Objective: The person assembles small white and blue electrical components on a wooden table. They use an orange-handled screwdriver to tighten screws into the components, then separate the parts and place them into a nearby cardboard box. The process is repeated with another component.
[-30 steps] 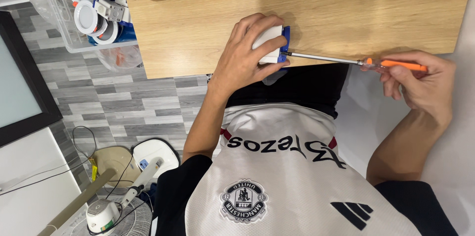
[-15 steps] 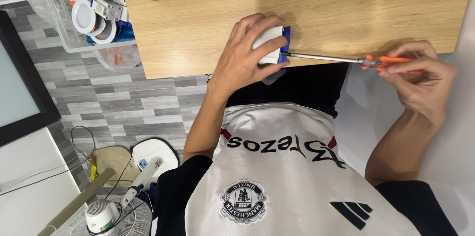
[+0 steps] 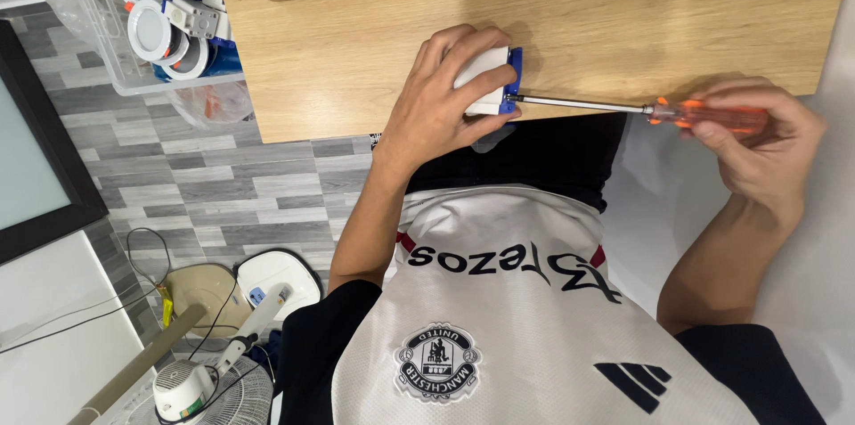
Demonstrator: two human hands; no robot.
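While your left hand (image 3: 441, 100) keeps the white-and-blue part (image 3: 488, 79) clamped at the edge of the wooden table (image 3: 356, 51), your right hand (image 3: 757, 144), fingers regripped around the orange screwdriver (image 3: 704, 111), is evidently mid-turn, its tip seated at the part's blue end.

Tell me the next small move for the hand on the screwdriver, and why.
Probably keep turning the orange-handled screwdriver with the right hand. Its metal shaft runs level to the blue end of the small white block, the tip seated there, and the left hand clamps the block at the wooden table's edge.
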